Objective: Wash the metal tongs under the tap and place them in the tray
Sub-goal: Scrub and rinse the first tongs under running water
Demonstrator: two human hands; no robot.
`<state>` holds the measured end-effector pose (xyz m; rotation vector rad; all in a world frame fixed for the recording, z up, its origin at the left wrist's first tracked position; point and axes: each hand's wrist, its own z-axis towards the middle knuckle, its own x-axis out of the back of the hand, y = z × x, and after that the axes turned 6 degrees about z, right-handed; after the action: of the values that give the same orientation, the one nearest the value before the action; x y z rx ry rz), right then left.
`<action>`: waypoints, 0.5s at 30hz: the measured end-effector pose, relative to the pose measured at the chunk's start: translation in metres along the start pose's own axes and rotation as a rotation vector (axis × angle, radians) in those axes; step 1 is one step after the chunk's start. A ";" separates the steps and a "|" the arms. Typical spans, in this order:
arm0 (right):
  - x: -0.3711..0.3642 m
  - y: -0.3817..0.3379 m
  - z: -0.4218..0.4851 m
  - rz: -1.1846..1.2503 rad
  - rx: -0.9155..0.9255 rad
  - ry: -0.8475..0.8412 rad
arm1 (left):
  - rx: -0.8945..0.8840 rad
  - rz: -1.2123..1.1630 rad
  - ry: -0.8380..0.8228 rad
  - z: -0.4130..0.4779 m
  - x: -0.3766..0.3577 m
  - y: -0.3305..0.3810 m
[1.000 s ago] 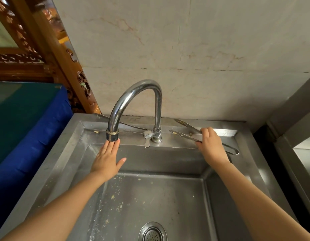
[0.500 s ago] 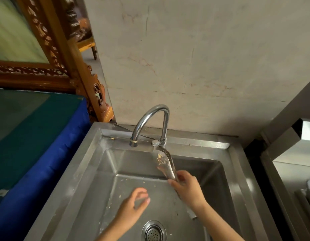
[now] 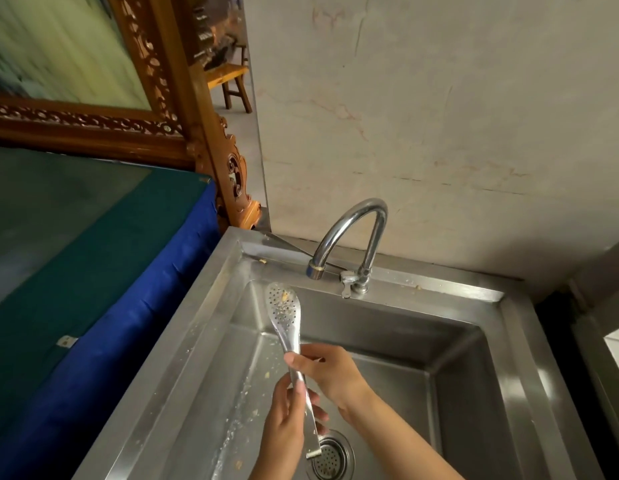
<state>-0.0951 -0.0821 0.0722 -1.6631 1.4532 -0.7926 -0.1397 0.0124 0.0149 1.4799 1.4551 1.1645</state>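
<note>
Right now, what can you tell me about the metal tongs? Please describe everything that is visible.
The metal tongs are shiny steel, with a spoon-shaped perforated head and a long narrow handle. Yellowish food bits stick to the head. They are held tilted over the sink, head up near the tap, handle end above the drain. The right hand grips the neck; the left hand holds the handle lower down. No running water is seen.

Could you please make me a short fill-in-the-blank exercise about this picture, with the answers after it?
1. The left hand and the right hand both hold the metal tongs over the ____.
2. The wide end of the tongs has many small ____.
3. No ____ runs from the tap.
Missing words: sink; holes; water.
</note>
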 end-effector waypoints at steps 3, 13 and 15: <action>0.001 0.000 0.012 -0.108 -0.004 -0.013 | 0.008 0.026 0.003 0.012 0.001 -0.002; 0.088 -0.009 0.089 -0.801 0.208 0.510 | 0.017 0.120 -0.048 0.034 0.014 -0.010; 0.091 -0.011 0.103 -0.992 0.232 0.473 | 0.012 0.122 -0.086 0.035 0.011 -0.016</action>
<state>0.0119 -0.1558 0.0259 -2.0663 0.6660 -1.9086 -0.1120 0.0274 -0.0096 1.6257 1.3319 1.1516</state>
